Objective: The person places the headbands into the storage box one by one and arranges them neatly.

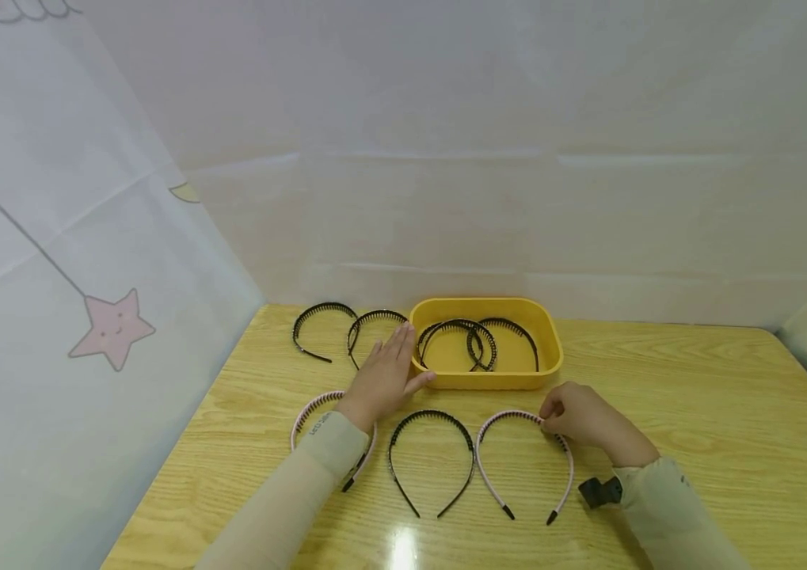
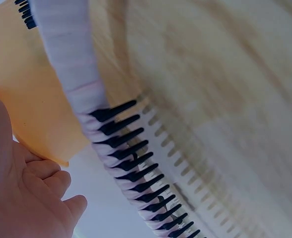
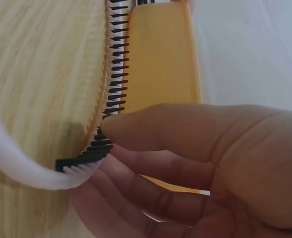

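My right hand (image 1: 591,419) pinches the upper right of a pink headband (image 1: 510,413) between thumb and fingers. Close up in the right wrist view, black comb teeth (image 3: 117,74) line the band's inner side. My left hand (image 1: 380,380) touches the left end of a yellow tray (image 1: 485,381), its fingers extended along the side and its thumb near the front wall. Several black headbands (image 1: 494,344) lie overlapping inside the tray. Under my left forearm, another pink headband (image 1: 294,431) is partly hidden.
Between the two pink bands lies a black headband (image 1: 432,412), close beside the right one. Two more black ones, one at far left (image 1: 296,326) and a second (image 1: 374,313) near the tray, sit at the back of the wooden table (image 1: 688,396). A pale cloth (image 1: 446,222) hangs behind.
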`<state>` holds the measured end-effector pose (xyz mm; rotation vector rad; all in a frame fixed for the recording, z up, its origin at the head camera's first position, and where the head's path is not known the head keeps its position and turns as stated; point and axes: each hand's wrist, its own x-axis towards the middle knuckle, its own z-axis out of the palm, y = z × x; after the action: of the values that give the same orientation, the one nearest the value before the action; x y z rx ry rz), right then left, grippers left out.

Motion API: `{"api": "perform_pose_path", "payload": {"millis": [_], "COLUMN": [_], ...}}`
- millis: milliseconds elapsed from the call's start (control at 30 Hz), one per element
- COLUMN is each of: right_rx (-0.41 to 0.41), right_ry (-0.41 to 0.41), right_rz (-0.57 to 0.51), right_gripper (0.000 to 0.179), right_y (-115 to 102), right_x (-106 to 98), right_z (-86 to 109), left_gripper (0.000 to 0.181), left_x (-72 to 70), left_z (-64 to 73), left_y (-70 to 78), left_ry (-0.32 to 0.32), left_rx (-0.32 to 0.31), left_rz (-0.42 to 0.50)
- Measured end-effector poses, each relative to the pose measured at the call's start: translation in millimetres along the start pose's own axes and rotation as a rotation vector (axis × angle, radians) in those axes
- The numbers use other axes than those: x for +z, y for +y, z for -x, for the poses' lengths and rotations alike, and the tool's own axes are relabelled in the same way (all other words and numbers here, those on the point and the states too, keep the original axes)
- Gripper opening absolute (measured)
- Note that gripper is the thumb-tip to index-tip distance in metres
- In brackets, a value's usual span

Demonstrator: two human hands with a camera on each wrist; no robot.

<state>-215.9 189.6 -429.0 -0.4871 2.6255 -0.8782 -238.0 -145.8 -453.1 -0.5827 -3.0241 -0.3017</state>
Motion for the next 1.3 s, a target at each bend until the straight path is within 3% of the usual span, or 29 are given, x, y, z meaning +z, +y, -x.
{"api": "perform_pose_path", "payload": {"millis": [333,467,967,1300], "right_rx": [-0.067,-0.058,-0.091,-0.124], "right_ry": [0.007,0.006,-0.001,0.092], "right_rz": [0.028,0.026,-0.122,-0.142], "right_gripper": [0.002,0.004,0.013,0.018], "right_y": [8,9,-2,-11], "right_x": [-6,-10,-31,-44], "right_z": [0.7,1.9,8.9,6.5], "left_gripper": [0.092,0.093,0.091,0.091], "left_x": [-0.5,-0.7,-2.1,-1.3], "left_z": [0.7,0.5,0.4,1.2], "left_y": [0.8,1.0,1.9,1.6], "left_ry": [0.001,0.007,0.007,0.015], "left_rx": [0.002,0.000,-0.008,-0.005], "left_rz": [-0.006,-0.003,0.014,0.018]}}
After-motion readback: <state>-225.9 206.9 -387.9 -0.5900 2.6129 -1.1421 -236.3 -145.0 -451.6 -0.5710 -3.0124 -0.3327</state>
